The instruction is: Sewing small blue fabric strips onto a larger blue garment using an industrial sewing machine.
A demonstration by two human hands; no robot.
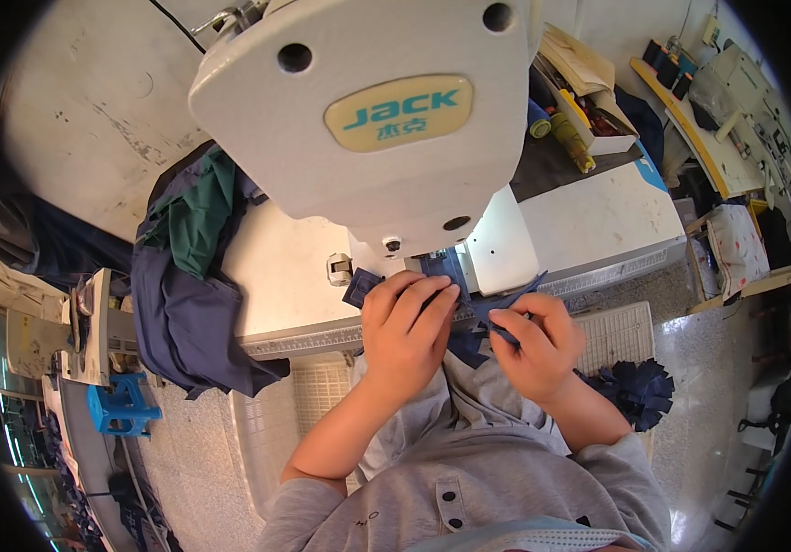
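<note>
A white sewing machine (359,147) stands right in front of me, its head over a lit work plate. Beneath the needle area lies a small navy fabric piece (443,267). My left hand (406,327) presses on it with bent fingers, just left of the needle area. Another navy bit of cloth (360,287) sticks out to the left of that hand. With thumb and fingertips my right hand (543,342) pinches a navy fabric strip (506,301) at the table's front edge. The needle itself is hidden by the machine head and fingers.
Navy and green garments (189,267) hang over the table's left end. A box of tools (598,120) and thread cones (539,120) stand at the back right. Below the edge are a pale plastic basket (618,331) and a bundle of navy pieces (633,391). A blue stool (124,405) stands left.
</note>
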